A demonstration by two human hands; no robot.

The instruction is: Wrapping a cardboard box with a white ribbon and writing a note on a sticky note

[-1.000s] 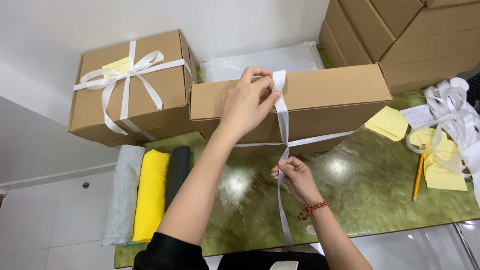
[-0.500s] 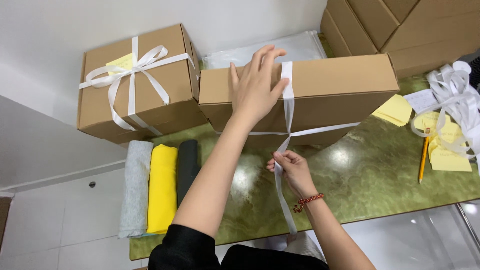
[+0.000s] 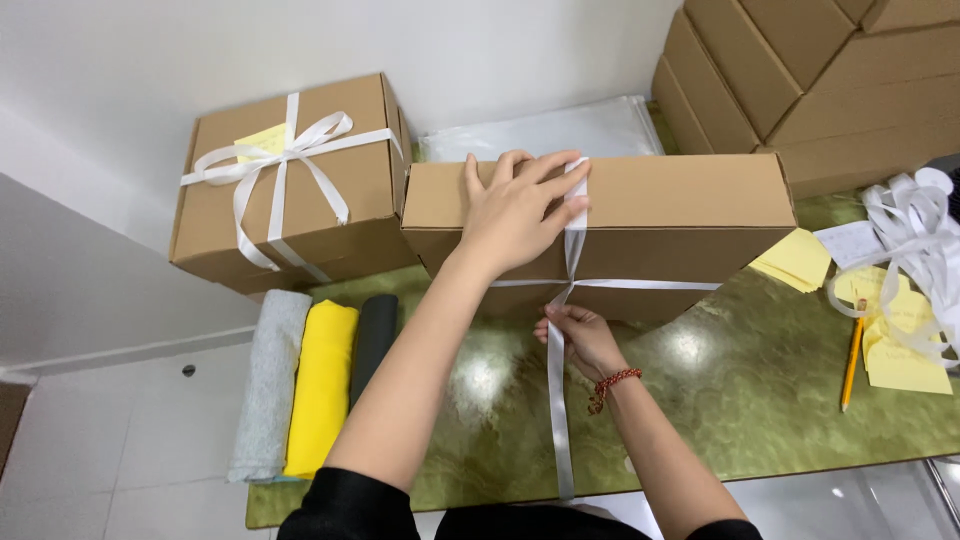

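A long brown box point(image 3: 620, 225) lies on the green marbled desk point(image 3: 760, 390), its front face toward the person, with a white ribbon point(image 3: 575, 235) running over its top and crossing another band on the front. The left hand point(image 3: 515, 215) lies flat and spread on the box top, fingertips pressing the ribbon down; it grasps nothing, only pins. The right hand point(image 3: 580, 335) is closed in a pinch on the ribbon just below the crossing, with the loose tail hanging down toward the desk edge. The ribbon looks thin, soft and glossy, so it likely slips unless held taut and pinned; the crossing is the place to grip it. The box looks like stiff, light cardboard that would slide on the polished desk, best steadied from above as now. To the left stands a second box point(image 3: 290, 190), already tied with a bow; before it lie rolled grey, yellow and dark cloths point(image 3: 320, 385). To the right are yellow notes point(image 3: 800, 260), a pencil point(image 3: 852, 365) and loose ribbon point(image 3: 915, 235)
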